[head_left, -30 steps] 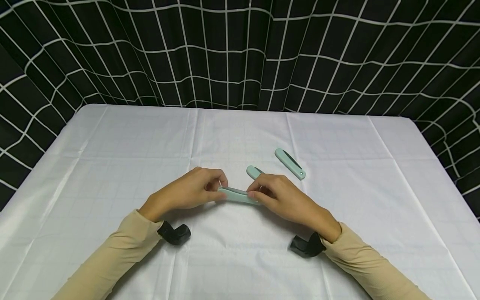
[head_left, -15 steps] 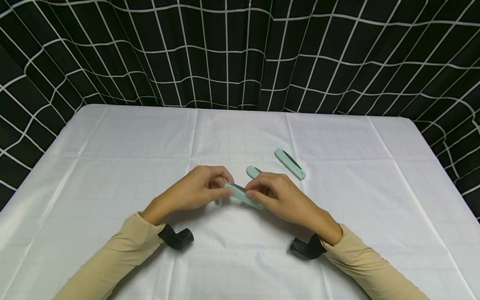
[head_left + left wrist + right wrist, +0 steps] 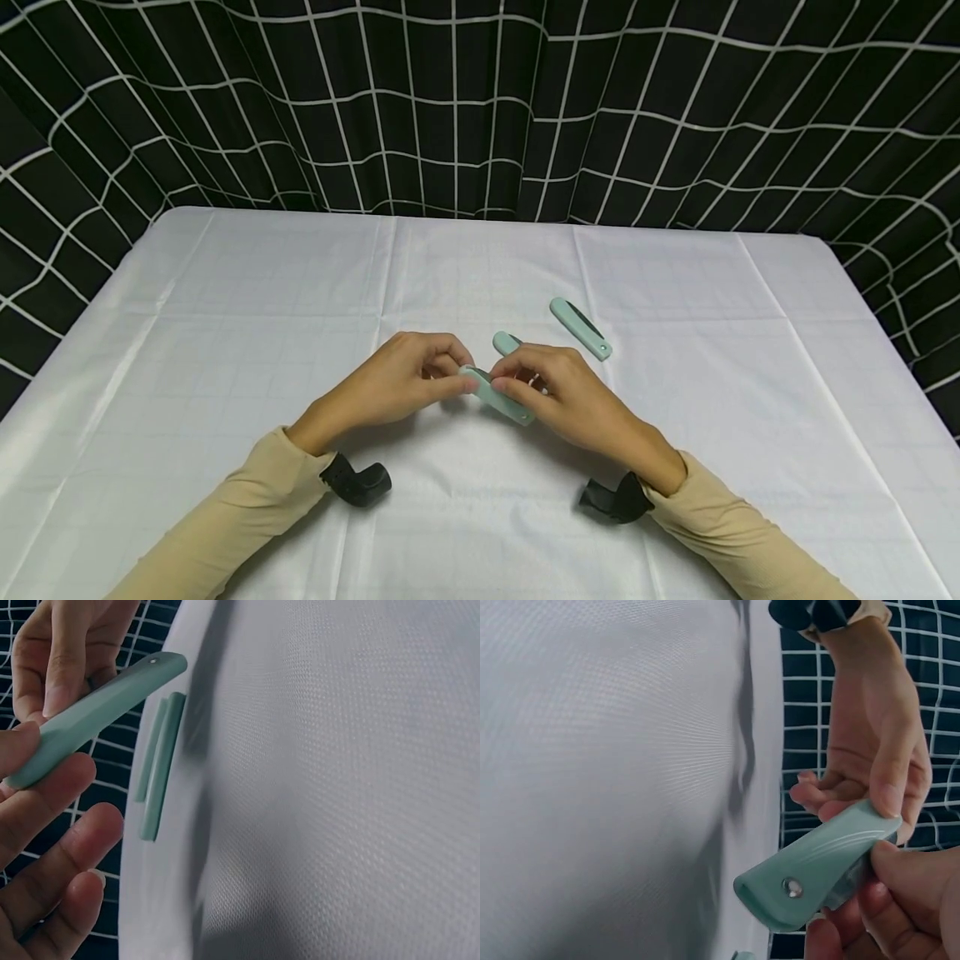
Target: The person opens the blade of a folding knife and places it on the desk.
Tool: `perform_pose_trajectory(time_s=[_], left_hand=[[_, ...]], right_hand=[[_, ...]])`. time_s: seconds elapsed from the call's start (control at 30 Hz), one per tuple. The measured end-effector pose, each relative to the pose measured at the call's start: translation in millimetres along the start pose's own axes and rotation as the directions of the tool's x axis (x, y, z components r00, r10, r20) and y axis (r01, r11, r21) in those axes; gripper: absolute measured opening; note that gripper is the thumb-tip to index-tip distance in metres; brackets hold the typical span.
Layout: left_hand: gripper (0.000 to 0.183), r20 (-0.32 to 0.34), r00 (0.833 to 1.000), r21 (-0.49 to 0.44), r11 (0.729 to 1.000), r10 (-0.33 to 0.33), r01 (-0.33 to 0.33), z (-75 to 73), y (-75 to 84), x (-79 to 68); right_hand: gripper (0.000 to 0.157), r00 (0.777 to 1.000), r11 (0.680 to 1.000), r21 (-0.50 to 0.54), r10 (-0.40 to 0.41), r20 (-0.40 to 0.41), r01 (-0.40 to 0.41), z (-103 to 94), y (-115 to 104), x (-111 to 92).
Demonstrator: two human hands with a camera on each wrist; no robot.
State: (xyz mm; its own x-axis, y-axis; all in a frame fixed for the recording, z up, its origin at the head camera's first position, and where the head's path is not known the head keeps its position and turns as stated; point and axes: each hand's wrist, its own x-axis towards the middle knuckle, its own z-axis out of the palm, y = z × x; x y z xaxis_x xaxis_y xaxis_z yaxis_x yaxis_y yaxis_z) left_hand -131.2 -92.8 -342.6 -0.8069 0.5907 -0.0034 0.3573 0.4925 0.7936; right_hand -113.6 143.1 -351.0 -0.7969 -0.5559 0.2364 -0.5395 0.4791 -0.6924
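Observation:
A mint-green folding knife (image 3: 504, 402) is held between the two hands above the white cloth, slanting down to the right in the head view. My left hand (image 3: 408, 379) pinches its rounded end between thumb and index finger, the other fingers loosely bent. With thumb and fingertips, my right hand (image 3: 562, 387) pinches the grey blade (image 3: 849, 883) along the handle's side; the blade lies mostly within the handle. A metal rivet (image 3: 792, 887) shows near the handle's wide end. Behind the right hand lies a second folding knife (image 3: 505, 342), partly hidden by it.
A third folding knife (image 3: 581, 329), folded, lies farther back on the white tablecloth (image 3: 262, 275). Black wrist cameras (image 3: 358, 482) stick out from both sleeves. A black curtain with a white grid (image 3: 420, 108) hangs behind the table.
The held knife has turned from nearly level to slanting down toward the right. My left hand has shifted slightly right with its end. The right hand has barely moved.

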Motion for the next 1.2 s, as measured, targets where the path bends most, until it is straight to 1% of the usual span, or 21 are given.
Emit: perform_pose_trajectory(time_s=[0.23,0.4,0.43,0.6,0.77,0.9,1.03,1.2], left_hand=[[0.01,0.003,1.0,0.002,1.0,0.018,-0.018,-0.2,1.4,0.4],[0.01,0.016,1.0,0.001,1.0,0.008,-0.008,-0.1,2.8,0.1],[0.01,0.019,1.0,0.001,1.0,0.008,-0.008,-0.1,2.9,0.4],[0.01,0.021,1.0,0.015,1.0,0.018,-0.018,-1.4,2.8,0.9],[0.009,0.007,1.0,0.007,1.0,0.005,-0.005,-3.2,1.2,1.3],[0.009,-0.004,1.0,-0.02,1.0,-0.004,0.004,-3.6,1.1,0.3],[0.009,0.002,1.0,-0.037,0.999,0.002,-0.002,-2.1,2.3,-0.7],[0.011,0.016,1.0,-0.056,0.998,0.014,-0.013,-0.2,3.5,-1.0]], right_hand=[[0.004,0.996,0.995,-0.06,-0.079,-0.052,0.076,3.0,1.0,-1.4],[0.001,0.99,0.991,-0.091,-0.105,-0.094,0.096,4.3,2.4,-1.6],[0.003,0.989,0.991,-0.091,-0.104,-0.103,0.095,4.2,2.6,-1.4],[0.002,0.988,0.995,-0.071,-0.084,-0.132,0.076,2.9,2.1,-0.8],[0.003,0.993,1.0,-0.021,-0.015,-0.115,0.013,2.4,1.6,0.9],[0.011,0.996,0.998,0.06,0.035,-0.087,-0.03,2.0,1.7,0.8],[0.012,0.996,0.995,0.096,0.013,-0.087,-0.004,3.2,1.1,0.0],[0.008,0.993,0.997,0.062,-0.029,-0.111,0.036,3.4,0.4,0.3]])
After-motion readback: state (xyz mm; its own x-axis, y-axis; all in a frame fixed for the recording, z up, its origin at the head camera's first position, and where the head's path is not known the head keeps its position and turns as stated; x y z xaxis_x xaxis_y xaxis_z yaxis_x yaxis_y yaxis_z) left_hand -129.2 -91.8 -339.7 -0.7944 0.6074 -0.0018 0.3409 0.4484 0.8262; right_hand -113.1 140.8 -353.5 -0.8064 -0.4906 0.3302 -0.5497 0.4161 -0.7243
